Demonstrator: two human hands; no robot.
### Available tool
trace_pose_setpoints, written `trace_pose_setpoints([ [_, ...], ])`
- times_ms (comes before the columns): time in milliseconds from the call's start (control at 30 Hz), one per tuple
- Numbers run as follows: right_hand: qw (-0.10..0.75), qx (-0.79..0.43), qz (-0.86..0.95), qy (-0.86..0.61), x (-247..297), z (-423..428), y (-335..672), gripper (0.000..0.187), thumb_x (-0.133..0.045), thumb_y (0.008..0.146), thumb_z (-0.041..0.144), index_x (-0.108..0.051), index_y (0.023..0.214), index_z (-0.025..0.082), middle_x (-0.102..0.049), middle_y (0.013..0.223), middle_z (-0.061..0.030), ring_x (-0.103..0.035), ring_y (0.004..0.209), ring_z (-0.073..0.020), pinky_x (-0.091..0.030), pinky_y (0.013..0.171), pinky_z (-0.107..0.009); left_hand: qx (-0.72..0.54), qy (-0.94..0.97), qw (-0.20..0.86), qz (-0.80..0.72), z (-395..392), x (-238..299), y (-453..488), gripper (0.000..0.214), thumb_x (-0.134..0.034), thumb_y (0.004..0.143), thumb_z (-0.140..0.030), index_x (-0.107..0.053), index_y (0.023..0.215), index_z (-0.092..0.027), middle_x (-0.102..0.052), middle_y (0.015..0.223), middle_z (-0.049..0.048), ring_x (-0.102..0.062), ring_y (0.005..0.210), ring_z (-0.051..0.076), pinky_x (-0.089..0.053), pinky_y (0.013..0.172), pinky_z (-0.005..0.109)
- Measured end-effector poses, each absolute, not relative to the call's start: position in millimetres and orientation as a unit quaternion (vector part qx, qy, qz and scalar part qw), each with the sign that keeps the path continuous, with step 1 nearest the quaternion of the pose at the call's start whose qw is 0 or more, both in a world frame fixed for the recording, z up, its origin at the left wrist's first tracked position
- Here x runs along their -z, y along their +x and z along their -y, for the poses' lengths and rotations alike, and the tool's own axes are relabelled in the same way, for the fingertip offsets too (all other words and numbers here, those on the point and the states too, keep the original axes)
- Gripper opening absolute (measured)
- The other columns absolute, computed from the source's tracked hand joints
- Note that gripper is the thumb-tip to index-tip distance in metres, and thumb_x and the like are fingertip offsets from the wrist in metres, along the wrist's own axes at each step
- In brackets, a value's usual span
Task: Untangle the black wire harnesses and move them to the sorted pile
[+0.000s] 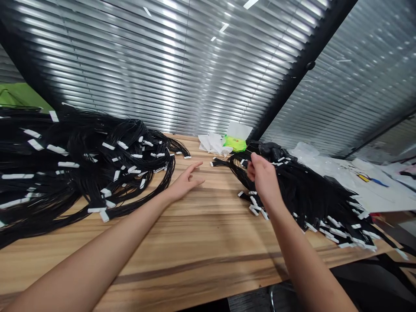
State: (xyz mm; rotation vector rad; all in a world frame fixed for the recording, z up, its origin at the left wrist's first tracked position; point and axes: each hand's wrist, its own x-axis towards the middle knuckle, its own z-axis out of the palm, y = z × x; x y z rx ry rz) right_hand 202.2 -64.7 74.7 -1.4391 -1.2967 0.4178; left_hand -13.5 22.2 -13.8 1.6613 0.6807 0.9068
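Note:
My left hand [186,184] hovers over the middle of the wooden table with thumb and fingers apart and nothing in it. My right hand [262,172] is closed at the near end of the right-hand pile, its fingertips pinched on a black cable bundle [236,167] with white connectors. One connector end of that bundle [212,164] points left across the table. Under and beyond the right forearm spreads a pile of black cables [318,190] with white connectors at the ends. A larger pile of similar cables [81,147] lies to the left of my left hand.
Behind the hands lie crumpled white tissues [212,143] and a green packet [235,143]. Window blinds [146,56] rise at the table's back edge. On the right, a white table [351,182] bears a yellow-and-blue tool [370,179]. The wooden table's front edge [208,303] runs below.

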Motion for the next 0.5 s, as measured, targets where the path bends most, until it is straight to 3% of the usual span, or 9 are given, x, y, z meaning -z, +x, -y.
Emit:
trace_pose_setpoints([
  [67, 0.518, -0.239, 0.547, -0.612, -52.1, 52.9, 199.9, 0.041, -0.034, 0.087, 0.062, -0.042, 0.073, 0.024, -0.046, 0.057, 0.0041, -0.046, 0.049, -0.0133, -0.038, 0.048, -0.025, -0.391, 0.67, 0.569, -0.273, -23.5, 16.2, -12.1, 0.055, -0.063, 0.08, -0.035, -0.048, 0.132, -0.026, -0.046, 0.142, 0.0093, -0.044, 0.129, 0.024, -0.032, 0.106, 0.04],
  [133, 0.413, -0.26, 0.611, -0.623, -32.1, 50.8, 197.4, 0.036, -0.034, 0.089, 0.054, -0.045, 0.075, 0.023, -0.055, 0.065, 0.0017, -0.053, 0.058, -0.015, -0.045, 0.057, -0.027, -0.401, 0.642, 0.599, -0.26, -25.1, 18.2, -10.6, 0.05, -0.062, 0.081, -0.035, -0.051, 0.128, -0.022, -0.054, 0.134, 0.0112, -0.05, 0.122, 0.023, -0.034, 0.105, 0.039],
  [267, 0.164, -0.127, 0.717, -0.665, -10.4, 68.0, 202.0, 0.024, -0.046, 0.088, 0.041, -0.056, 0.077, 0.022, -0.064, 0.074, -0.0018, -0.06, 0.072, -0.0196, -0.044, 0.065, -0.03, -0.402, 0.63, 0.617, -0.245, -26.0, 20.2, -9.1, 0.039, -0.063, 0.081, -0.034, -0.059, 0.118, -0.02, -0.065, 0.114, 0.0092, -0.057, 0.109, 0.021, -0.036, 0.102, 0.037],
  [400, 0.093, -0.002, 0.714, -0.694, -7.5, 78.3, 224.0, 0.024, -0.045, 0.09, 0.036, -0.065, 0.089, 0.022, -0.07, 0.092, -0.0048, -0.064, 0.086, -0.0218, -0.045, 0.072, -0.031, -0.387, 0.638, 0.619, -0.246, -25.7, 21.2, -9.4, 0.035, -0.061, 0.082, -0.034, -0.062, 0.113, -0.018, -0.068, 0.102, 0.0082, -0.06, 0.094, 0.018, -0.04, 0.094, 0.034],
  [500, 0.071, 0.045, 0.707, -0.702, -10.8, 71.5, 241.0, 0.027, -0.047, 0.089, 0.038, -0.068, 0.092, 0.021, -0.071, 0.094, -0.0066, -0.064, 0.091, -0.0243, -0.046, 0.076, -0.034, -0.389, 0.642, 0.61, -0.253, -25.9, 21.6, -9.8, 0.035, -0.06, 0.082, -0.036, -0.062, 0.112, -0.018, -0.068, 0.098, 0.0074, -0.059, 0.087, 0.017, -0.041, 0.09, 0.033],
])
